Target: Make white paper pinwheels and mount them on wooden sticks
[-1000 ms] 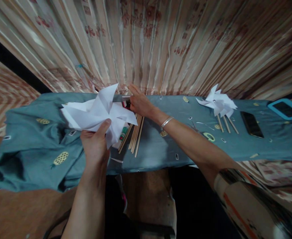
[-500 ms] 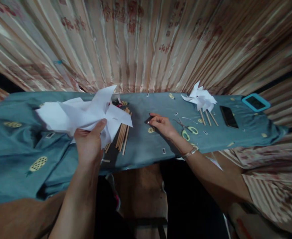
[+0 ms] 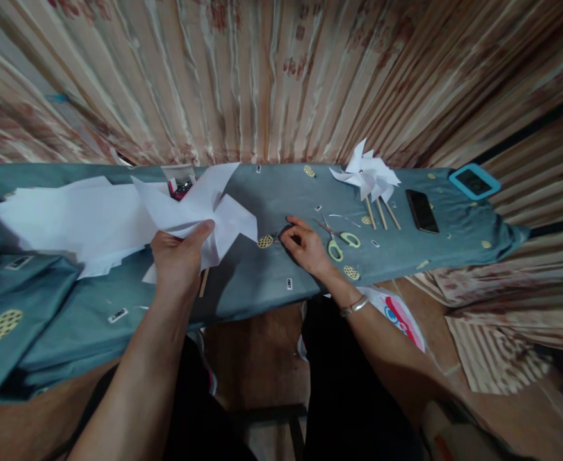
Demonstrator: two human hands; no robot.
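My left hand (image 3: 180,256) is closed on a white paper pinwheel (image 3: 218,218), thumb on top near its middle, held up over the table. To the right, my right hand (image 3: 307,248) hovers low over the cloth with thumb and a finger pinched and another finger stretched out. Whatever sits in that pinch is too small to make out. Just beyond it on the right lie scissors (image 3: 335,248) with light green handles. Under the pinwheel the end of a wooden stick (image 3: 204,283) shows; the pinwheel and hand hide the rest.
White paper sheets (image 3: 79,221) lie at left, beside a small red box (image 3: 174,187) of dark bits. Pinwheels on sticks (image 3: 370,176), a black phone (image 3: 421,211) and a blue-framed device (image 3: 474,182) lie at right. A curtain (image 3: 247,83) hangs behind the table.
My view has shifted to the right. The pinwheel has moved right relative to the paper sheets and now covers most of the sticks. My right hand stays low over the cloth, pinched.
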